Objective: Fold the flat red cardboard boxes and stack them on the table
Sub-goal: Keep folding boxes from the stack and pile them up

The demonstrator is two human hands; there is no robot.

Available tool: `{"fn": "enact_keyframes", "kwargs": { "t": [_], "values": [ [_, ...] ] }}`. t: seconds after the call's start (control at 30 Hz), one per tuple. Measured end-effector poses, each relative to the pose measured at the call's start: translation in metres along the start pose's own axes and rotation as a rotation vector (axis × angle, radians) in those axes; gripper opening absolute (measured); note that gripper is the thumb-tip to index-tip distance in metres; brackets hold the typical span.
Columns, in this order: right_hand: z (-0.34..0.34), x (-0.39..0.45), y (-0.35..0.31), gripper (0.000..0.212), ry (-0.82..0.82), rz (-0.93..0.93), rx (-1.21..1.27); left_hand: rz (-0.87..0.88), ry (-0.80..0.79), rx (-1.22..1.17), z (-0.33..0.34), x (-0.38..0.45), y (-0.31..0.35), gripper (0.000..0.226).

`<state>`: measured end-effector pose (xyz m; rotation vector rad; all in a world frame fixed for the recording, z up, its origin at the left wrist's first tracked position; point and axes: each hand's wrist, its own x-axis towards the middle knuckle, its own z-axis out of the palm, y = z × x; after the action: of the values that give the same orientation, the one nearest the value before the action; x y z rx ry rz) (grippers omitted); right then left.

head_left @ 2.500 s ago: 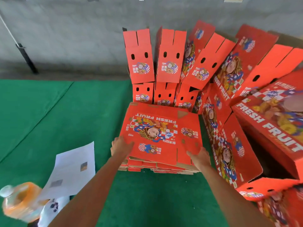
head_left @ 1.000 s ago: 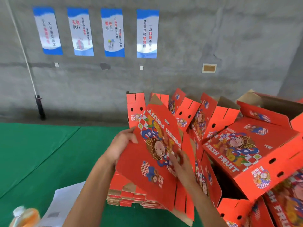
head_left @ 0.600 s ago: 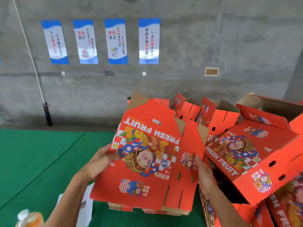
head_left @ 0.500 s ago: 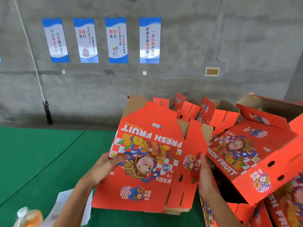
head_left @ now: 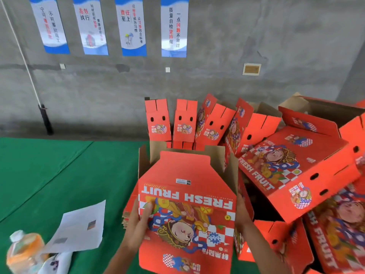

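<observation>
Right now, in the head view, both hands hold a red cardboard box (head_left: 187, 204) upright in front of the person, its printed "FRESH FRUIT" face toward the camera and upside down. The box is partly opened out: brown inner flaps stand up behind its top edge. The left hand (head_left: 138, 220) grips the box's left edge, thumb curled over the printed front and the other fingers hidden behind. The right hand (head_left: 242, 212) lies along the right edge with its fingers out of sight behind the box, so I cannot tell whether they are spread or curled.

Just behind the left hand, a stack of flat boxes (head_left: 128, 214) shows on the green surface (head_left: 59, 175). Folded boxes (head_left: 286, 167) lie piled to the right, and more stand on end against the grey wall (head_left: 256, 36). On the surface to the left lie a sheet of paper (head_left: 81, 228) and an orange bottle (head_left: 23, 252). Four posters (head_left: 132, 26) hang on the wall.
</observation>
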<state>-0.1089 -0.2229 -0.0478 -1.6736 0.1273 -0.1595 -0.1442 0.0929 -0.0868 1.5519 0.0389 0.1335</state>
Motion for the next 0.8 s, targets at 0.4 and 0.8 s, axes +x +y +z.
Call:
{"fn": "enact_keyframes", "kwargs": {
  "t": [0.4, 0.8],
  "values": [
    [-0.011, 0.0, -0.022, 0.09, -0.156, 0.057, -0.139, 0.42, -0.103, 0.386, 0.029, -0.007, -0.001, 0.062],
    [-0.077, -0.028, -0.052, 0.077, -0.504, 0.093, -0.485, 0.499, -0.108, 0.552, 0.008, 0.013, 0.019, 0.042]
  ]
}}
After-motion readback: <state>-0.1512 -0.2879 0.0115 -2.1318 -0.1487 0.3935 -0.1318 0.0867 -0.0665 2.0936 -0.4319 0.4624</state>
